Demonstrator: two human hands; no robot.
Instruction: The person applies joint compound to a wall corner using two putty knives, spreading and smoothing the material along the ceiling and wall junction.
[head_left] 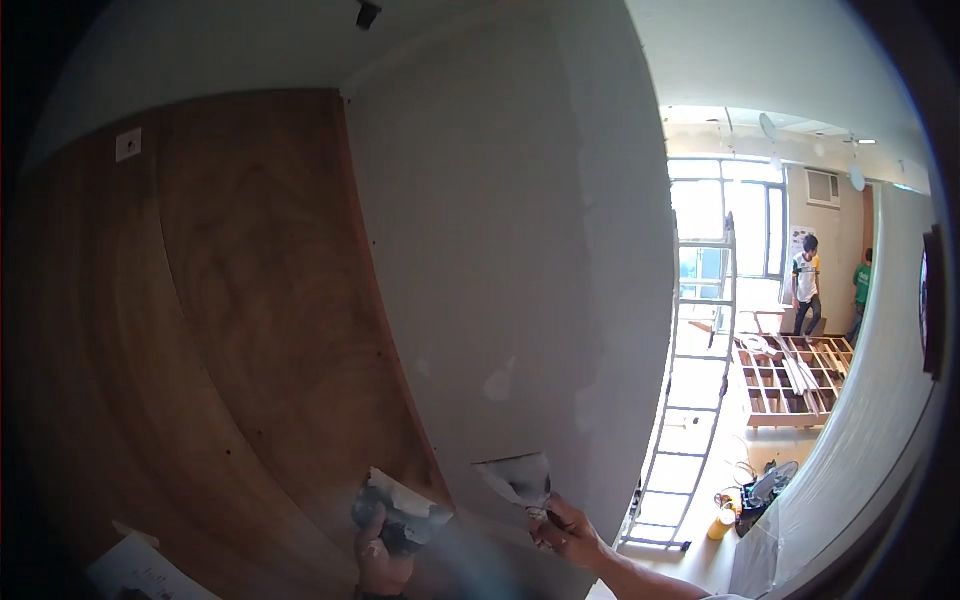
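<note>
At the bottom centre, my left hand (378,545) grips a putty-smeared tool (405,505) with a pale upper edge, in front of the plywood panelling (230,280). My right hand (560,540) is closed on the handle of a wide putty knife (515,475), its metal blade held flat toward the grey wall (520,250); whether it touches cannot be told. Lighter patches of filler mark that wall.
An aluminium ladder (688,410) stands right of the wall. Beyond are two people (806,280) (862,285) and a wooden grid frame (752,420). A fan (775,485), yellow container (722,520) and plastic sheeting (880,350) are right; a paper (140,570) is lower left.
</note>
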